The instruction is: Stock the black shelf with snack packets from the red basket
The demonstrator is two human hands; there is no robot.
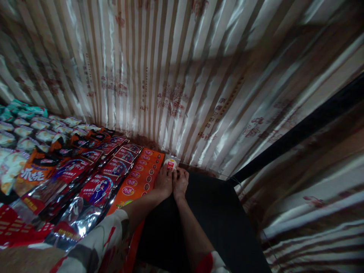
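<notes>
A small white packet with a red label [171, 164] is at the back edge of the black surface, close to the curtain. My left hand [163, 181] has its fingers closed on the near left side of the packet. Beside it, my right hand [180, 182] is curled, its fingertips on the packet's near right side. The two hands touch each other and cover the packet's lower part. Just left of them lies an orange strip of packets with round logos [133, 178].
Left of the strip lie rows of red-and-silver snack packets [95, 189], orange-and-black packets [35, 170], white packets [24, 131] and green packets [22, 110]. A striped, printed curtain [136, 64] hangs behind. The black tabletop [216, 212] extends right toward a black bar [287, 140].
</notes>
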